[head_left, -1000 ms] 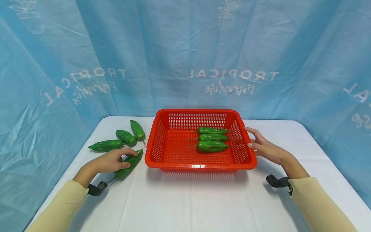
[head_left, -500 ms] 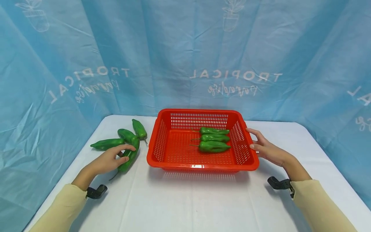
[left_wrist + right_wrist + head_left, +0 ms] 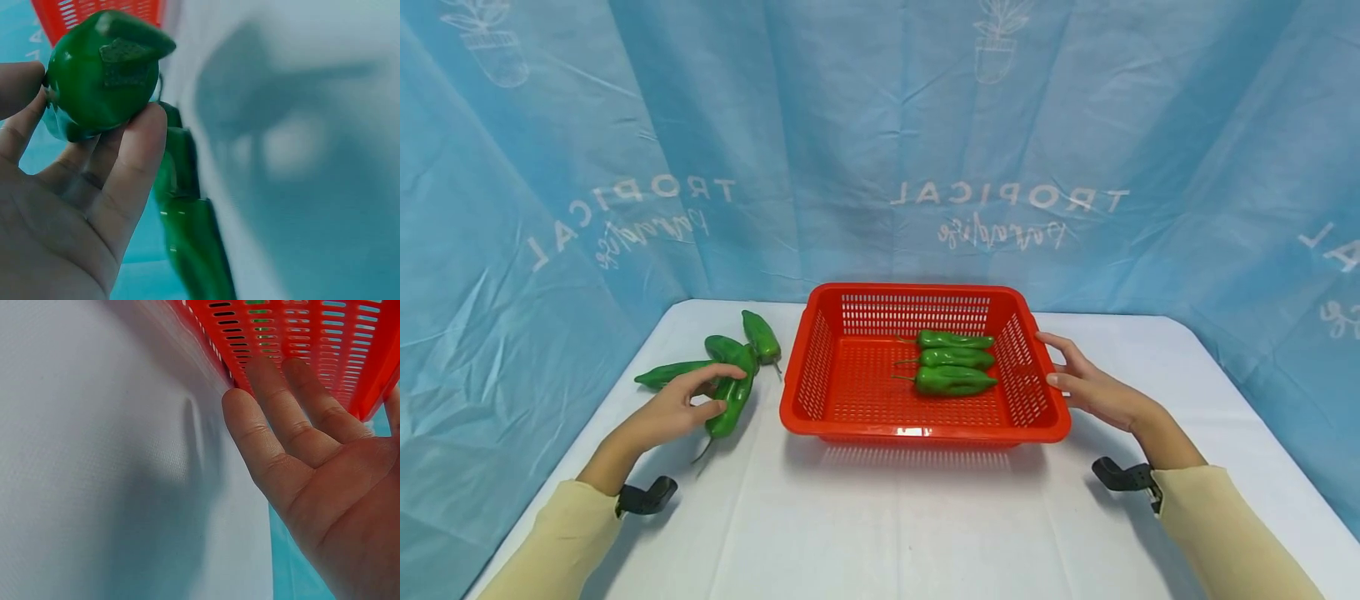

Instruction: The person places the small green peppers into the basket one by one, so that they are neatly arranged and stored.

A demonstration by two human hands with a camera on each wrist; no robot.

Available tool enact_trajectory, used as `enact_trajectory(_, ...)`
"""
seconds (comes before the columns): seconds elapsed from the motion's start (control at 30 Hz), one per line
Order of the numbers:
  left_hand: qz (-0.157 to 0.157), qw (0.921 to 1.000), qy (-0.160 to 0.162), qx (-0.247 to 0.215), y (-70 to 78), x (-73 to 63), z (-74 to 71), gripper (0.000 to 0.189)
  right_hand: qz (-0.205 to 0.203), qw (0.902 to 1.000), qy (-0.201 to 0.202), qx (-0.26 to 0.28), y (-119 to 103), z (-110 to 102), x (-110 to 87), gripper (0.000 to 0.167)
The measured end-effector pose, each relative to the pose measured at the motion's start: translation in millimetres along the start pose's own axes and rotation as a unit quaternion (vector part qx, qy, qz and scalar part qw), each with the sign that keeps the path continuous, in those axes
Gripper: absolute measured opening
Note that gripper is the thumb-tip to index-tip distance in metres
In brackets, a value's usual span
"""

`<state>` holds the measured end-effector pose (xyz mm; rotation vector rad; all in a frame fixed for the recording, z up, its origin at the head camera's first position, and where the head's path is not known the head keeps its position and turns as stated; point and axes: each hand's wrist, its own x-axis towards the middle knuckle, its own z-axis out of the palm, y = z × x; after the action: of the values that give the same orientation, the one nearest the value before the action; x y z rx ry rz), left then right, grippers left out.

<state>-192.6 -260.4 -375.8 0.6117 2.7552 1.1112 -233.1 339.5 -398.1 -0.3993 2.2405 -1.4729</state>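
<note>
My left hand point(image 3: 673, 410) grips a long green pepper point(image 3: 733, 404) between thumb and fingers, its thin stem pointing down toward me. In the left wrist view, the held pepper point(image 3: 100, 78) is seen end-on, raised off the cloth, with its stem end facing the camera. Behind it on the table lie more green peppers point(image 3: 762, 339), partly covered by the hand and the held one. My right hand point(image 3: 1101, 390) touches the right side of a red plastic basket point(image 3: 917, 431); in the right wrist view, its fingers point(image 3: 255, 428) lie fairly straight against the slotted wall.
Inside the basket, three green peppers point(image 3: 955, 381) lie in a row on the right side, stems pointing left. A white cloth point(image 3: 895, 525) covers the table. Blue printed sheeting point(image 3: 865, 125) hangs behind and along both sides.
My left hand has taken the nearest pepper and lifted it, shifting it slightly up and away from me. The view has shifted a little; the right hand stays at the basket.
</note>
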Motion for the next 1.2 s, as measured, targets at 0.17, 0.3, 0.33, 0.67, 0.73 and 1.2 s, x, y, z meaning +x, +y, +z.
enact_trajectory(0.17, 0.040, 0.9991, 0.005, 0.010, 19.0, -0.5, -4.7, 0.041, -0.003, 1.0000, -0.001, -0.001, -2.0, 0.2, 0.9, 0.073)
enact_trajectory(0.3, 0.081, 0.9962, 0.023, 0.022, 39.9, 0.3, -8.6, 0.040, -0.009, 1.0000, 0.000, 0.001, -3.9, -0.1, 1.0, 0.073)
enact_trajectory(0.33, 0.087, 0.9955, 0.029, 0.023, 44.6, 0.3, -9.7, 0.041, -0.009, 1.0000, 0.000, 0.002, -4.2, -0.2, 1.0, 0.072)
enact_trajectory(0.67, 0.118, 0.9915, 0.041, 0.036, 72.8, 1.3, -10.9, 0.042, -0.008, 0.9999, 0.000, 0.006, -4.1, -0.4, 1.2, 0.073)
enact_trajectory(0.73, 0.122, 0.9912, 0.041, 0.029, 76.0, 2.8, -8.8, 0.042, -0.007, 0.9999, 0.000, 0.007, -4.3, -0.4, 1.1, 0.074)
enact_trajectory(1.2, 0.150, 0.9878, 0.033, -0.022, 99.0, 29.7, 10.1, 0.042, -0.007, 0.9999, -0.001, 0.015, 0.2, 0.7, 0.1, 0.074)
